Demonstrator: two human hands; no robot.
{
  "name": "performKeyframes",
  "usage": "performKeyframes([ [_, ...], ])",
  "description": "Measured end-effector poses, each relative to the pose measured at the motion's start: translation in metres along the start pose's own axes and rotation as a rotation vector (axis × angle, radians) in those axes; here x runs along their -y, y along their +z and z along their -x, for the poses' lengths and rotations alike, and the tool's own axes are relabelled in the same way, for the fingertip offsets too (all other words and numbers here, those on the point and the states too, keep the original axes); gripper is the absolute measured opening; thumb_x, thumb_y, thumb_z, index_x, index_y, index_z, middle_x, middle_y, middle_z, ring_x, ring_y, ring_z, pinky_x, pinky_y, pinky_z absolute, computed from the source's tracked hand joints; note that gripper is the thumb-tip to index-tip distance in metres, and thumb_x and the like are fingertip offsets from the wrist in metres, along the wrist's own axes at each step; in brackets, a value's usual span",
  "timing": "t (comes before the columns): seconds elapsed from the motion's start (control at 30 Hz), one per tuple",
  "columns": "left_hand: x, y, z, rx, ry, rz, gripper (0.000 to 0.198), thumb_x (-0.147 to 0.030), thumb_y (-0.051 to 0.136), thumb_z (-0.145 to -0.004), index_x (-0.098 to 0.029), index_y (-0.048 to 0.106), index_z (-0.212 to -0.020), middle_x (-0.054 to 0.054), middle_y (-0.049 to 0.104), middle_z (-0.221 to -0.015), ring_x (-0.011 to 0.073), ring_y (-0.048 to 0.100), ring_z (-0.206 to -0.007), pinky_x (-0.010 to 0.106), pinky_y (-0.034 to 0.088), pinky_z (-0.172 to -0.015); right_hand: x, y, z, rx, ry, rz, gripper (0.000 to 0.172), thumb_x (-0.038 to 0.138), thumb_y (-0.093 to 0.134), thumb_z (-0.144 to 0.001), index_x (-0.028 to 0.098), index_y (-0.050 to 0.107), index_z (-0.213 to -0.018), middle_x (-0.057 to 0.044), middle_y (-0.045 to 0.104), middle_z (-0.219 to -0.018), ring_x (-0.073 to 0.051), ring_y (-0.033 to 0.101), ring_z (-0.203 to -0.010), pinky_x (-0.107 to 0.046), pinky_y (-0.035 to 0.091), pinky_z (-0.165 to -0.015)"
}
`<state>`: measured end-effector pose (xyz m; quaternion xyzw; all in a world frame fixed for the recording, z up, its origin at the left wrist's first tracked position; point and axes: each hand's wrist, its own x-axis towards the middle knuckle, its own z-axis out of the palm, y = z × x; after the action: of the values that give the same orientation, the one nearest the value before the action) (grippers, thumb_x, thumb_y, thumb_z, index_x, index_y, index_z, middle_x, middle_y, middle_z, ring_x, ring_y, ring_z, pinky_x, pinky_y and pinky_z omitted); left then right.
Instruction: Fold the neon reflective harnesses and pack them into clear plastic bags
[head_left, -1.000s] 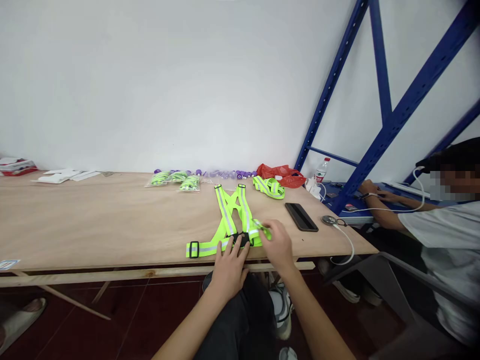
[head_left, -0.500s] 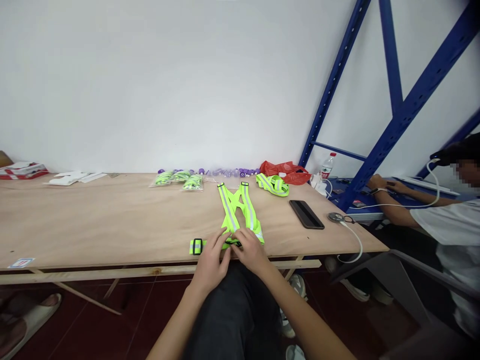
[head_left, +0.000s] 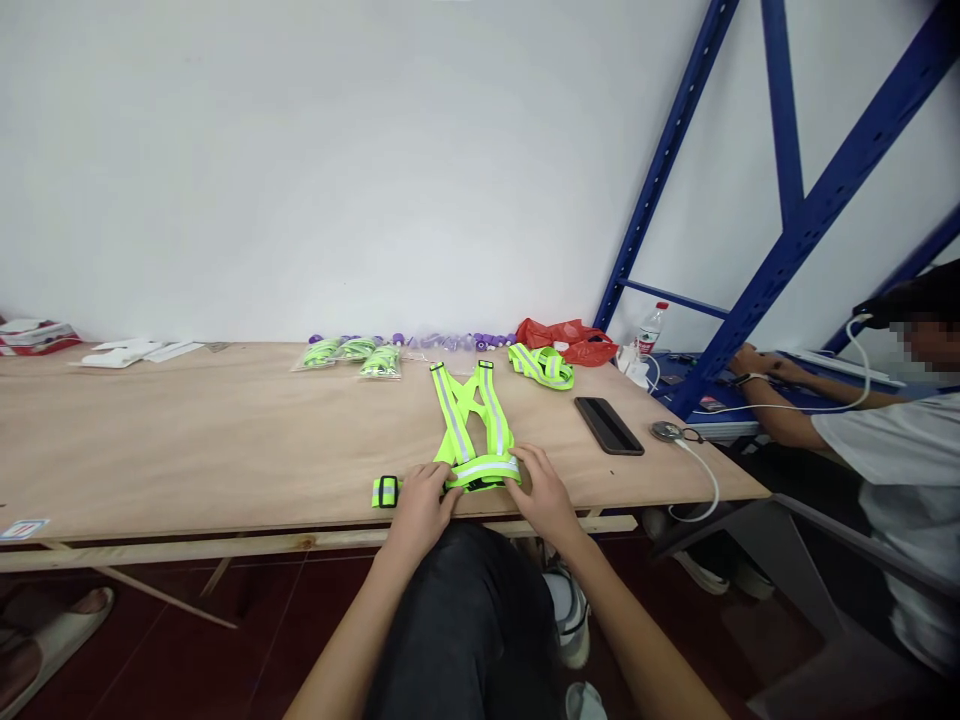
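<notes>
A neon-yellow reflective vest (head_left: 454, 413) made of straps with silver stripes lies on the table near its front edge. Its two shoulder straps cross in an X and point away from me. My left hand (head_left: 424, 500) grips the left end of the waist belt (head_left: 487, 468), thumb and fingers pinched on it. At the belt's right end, my right hand (head_left: 545, 492) has its thumb below and fingers above, closed on the band. A black buckle shows partly under the belt between my hands. Left of my left hand a strap end with a black slider (head_left: 387, 491) sticks out.
Several bagged vests (head_left: 380, 361) lie at the back, beside purple-capped items (head_left: 484, 341). Another bundled vest (head_left: 541, 367) sits by a red plastic bag (head_left: 566, 340). A phone (head_left: 608, 425) and a cabled round device (head_left: 666, 431) are at right, near blue shelving and a seated person.
My right hand has moved right along the belt, and my hands are farther apart. The silver-striped belt between them now lies visible and spread out. The view has shifted slightly.
</notes>
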<state>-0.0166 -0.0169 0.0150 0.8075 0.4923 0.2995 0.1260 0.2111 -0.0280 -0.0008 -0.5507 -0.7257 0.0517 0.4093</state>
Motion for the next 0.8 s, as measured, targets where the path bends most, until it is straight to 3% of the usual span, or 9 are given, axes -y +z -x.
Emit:
performKeyframes([
  [0.23, 0.007, 0.002, 0.002, -0.036, 0.022, 0.126, 0.014, -0.025, 0.06, -0.091, -0.022, 0.065, -0.104, 0.006, 0.069, -0.107, 0.0263, 0.06, -0.105, 0.039, 0.045, -0.092, 0.001, 0.001, -0.006, 0.041, 0.149, 0.098, 0.049, 0.015, 0.05, -0.079, 0.021, 0.053, -0.128, -0.009, 0.067, -0.117, -0.027, 0.063, -0.107, -0.041, 0.051, -0.089],
  [0.4, 0.01, 0.007, 0.003, -0.061, 0.015, 0.142, 0.012, -0.026, 0.062, -0.089, -0.022, 0.07, -0.098, 0.008, 0.069, -0.11, 0.0268, 0.061, -0.107, 0.04, 0.045, -0.095, -0.004, -0.003, -0.006, 0.084, 0.168, 0.164, 0.054, 0.012, 0.052, -0.076, 0.022, 0.054, -0.129, -0.009, 0.07, -0.113, -0.028, 0.064, -0.106, -0.041, 0.051, -0.089],
  [0.57, 0.009, 0.006, 0.003, -0.067, -0.009, 0.175, 0.012, -0.028, 0.062, -0.089, -0.022, 0.069, -0.096, 0.007, 0.07, -0.106, 0.0267, 0.061, -0.106, 0.04, 0.046, -0.094, -0.007, -0.003, -0.007, 0.075, 0.199, 0.03, 0.052, 0.015, 0.053, -0.078, 0.025, 0.054, -0.129, -0.007, 0.07, -0.117, -0.026, 0.064, -0.109, -0.041, 0.051, -0.091],
  [0.7, 0.008, 0.004, 0.002, -0.08, -0.034, 0.197, 0.021, -0.03, 0.062, -0.088, -0.022, 0.066, -0.107, 0.008, 0.07, -0.107, 0.0266, 0.062, -0.105, 0.04, 0.048, -0.092, -0.011, -0.007, -0.008, 0.117, 0.169, -0.176, 0.051, 0.018, 0.052, -0.082, 0.026, 0.051, -0.133, -0.007, 0.068, -0.124, -0.024, 0.064, -0.114, -0.041, 0.051, -0.096],
  [0.8, 0.009, 0.004, 0.002, -0.087, -0.037, 0.22, 0.029, -0.029, 0.065, -0.085, -0.023, 0.064, -0.114, 0.008, 0.069, -0.111, 0.0263, 0.062, -0.106, 0.04, 0.048, -0.093, -0.012, -0.01, -0.008, 0.113, 0.135, -0.146, 0.052, 0.026, 0.057, -0.083, 0.024, 0.05, -0.135, -0.009, 0.063, -0.13, -0.025, 0.059, -0.121, -0.043, 0.049, -0.101],
])
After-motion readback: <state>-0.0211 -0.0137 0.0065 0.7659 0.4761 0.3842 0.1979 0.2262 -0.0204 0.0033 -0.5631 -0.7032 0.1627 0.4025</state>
